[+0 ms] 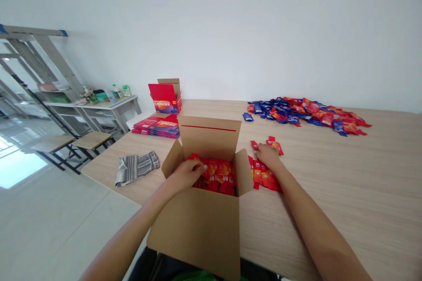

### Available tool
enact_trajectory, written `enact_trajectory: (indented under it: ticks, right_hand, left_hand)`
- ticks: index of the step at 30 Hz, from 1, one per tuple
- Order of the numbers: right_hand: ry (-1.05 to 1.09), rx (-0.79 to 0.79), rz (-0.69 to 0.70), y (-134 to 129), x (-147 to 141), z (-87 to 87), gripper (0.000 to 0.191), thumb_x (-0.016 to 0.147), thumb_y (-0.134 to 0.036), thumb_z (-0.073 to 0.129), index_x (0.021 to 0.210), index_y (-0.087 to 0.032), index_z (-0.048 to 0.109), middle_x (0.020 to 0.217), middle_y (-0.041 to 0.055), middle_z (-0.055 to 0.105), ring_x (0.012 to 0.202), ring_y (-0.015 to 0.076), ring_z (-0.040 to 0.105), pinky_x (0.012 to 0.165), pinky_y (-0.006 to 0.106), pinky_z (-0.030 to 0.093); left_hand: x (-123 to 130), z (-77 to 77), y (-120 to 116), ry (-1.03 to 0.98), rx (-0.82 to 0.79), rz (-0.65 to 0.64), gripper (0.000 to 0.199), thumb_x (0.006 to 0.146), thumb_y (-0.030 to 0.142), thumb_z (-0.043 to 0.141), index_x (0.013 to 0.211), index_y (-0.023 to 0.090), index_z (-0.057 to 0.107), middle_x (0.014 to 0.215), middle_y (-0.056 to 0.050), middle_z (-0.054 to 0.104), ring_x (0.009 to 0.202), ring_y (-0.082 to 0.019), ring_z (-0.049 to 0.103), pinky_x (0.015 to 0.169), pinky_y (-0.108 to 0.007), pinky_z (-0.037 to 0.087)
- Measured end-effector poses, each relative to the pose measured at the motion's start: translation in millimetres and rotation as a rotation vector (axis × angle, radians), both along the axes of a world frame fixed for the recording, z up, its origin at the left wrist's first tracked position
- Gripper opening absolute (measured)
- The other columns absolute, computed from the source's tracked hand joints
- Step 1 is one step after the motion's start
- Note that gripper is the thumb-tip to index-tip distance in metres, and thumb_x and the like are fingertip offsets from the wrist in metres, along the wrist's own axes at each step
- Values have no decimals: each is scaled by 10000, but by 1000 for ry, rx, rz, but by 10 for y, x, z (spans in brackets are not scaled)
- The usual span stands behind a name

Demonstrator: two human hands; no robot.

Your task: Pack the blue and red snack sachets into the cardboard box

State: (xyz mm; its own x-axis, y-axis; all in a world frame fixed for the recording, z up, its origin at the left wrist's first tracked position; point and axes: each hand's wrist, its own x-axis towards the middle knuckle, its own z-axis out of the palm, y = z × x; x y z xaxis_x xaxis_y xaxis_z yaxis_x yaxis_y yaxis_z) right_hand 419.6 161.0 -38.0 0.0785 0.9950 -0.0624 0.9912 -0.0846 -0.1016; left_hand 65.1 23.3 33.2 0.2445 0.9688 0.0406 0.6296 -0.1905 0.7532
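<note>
An open cardboard box (201,213) stands in front of me with its flaps spread, and red packets (216,175) with orange print lie inside it. My left hand (187,173) reaches over its left side, thumb and fingers closed on a red packet (197,158) at the inner left. To the right of the box, more red packets (263,175) lie in a row on the table. My right hand (267,155) is above that row, its fingers closed on a small red packet (254,145). Another red packet (277,145) lies just beyond this hand.
A pile of blue and red packets (306,114) lies toward the wall, with one blue packet (248,117) apart. Flattened red cartons (156,126) and an upright red box (166,99) stand back left. A striped cloth (136,168) lies near the left table edge; stools (92,139) stand beyond.
</note>
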Motion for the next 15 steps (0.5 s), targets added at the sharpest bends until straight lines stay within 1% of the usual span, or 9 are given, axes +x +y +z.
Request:
enact_trajectory:
  ticks: [2, 4, 6, 9, 12, 15]
  right_hand:
    - [12, 16, -31, -8, 2, 36, 348, 1025, -227, 480, 1258, -79, 692, 1273, 259, 716, 1232, 344, 670, 974, 415, 478]
    - [32, 39, -62, -9, 38, 93, 345, 1019, -219, 472, 1229, -79, 707, 1242, 263, 725, 1171, 332, 698, 895, 376, 496]
    - [55, 69, -85, -2, 100, 172, 340, 1011, -216, 474, 1193, -75, 724, 1220, 267, 732, 1137, 324, 707, 840, 349, 491]
    - [93, 118, -96, 10, 204, 320, 341, 1008, -251, 482, 1124, -75, 750, 1145, 249, 758, 1063, 306, 720, 768, 314, 462]
    - [129, 189, -88, 3, 272, 487, 354, 1009, -260, 454, 1073, -99, 763, 1090, 215, 775, 1020, 286, 715, 739, 299, 435]
    - [167, 284, -65, -42, 278, 660, 369, 1000, -221, 407, 1059, -121, 758, 1106, 193, 774, 1031, 284, 698, 773, 301, 437]
  left_hand:
    - [5, -21, -18, 15, 43, 47, 185, 880, 394, 625, 865, 218, 681, 812, -24, 706, 804, -219, 653, 767, -317, 490]
    - [5, -51, -22, 55, 92, 85, 185, 844, 352, 670, 970, 217, 681, 939, -62, 734, 905, -253, 676, 853, -363, 517]
    - [-2, -84, -15, 141, 130, 98, 196, 840, 351, 681, 975, 208, 683, 1016, -103, 733, 987, -291, 676, 918, -418, 524]
    - [-21, -123, -8, 252, 143, 117, 206, 835, 390, 703, 928, 206, 701, 1026, -130, 729, 1050, -337, 668, 981, -473, 518]
    - [-52, -144, -11, 265, 159, 161, 254, 777, 421, 766, 927, 220, 727, 1109, -151, 732, 1150, -381, 648, 1041, -502, 499]
    - [-90, -154, 1, 220, 105, 125, 330, 722, 417, 810, 998, 244, 762, 1194, -145, 745, 1204, -394, 654, 1065, -491, 498]
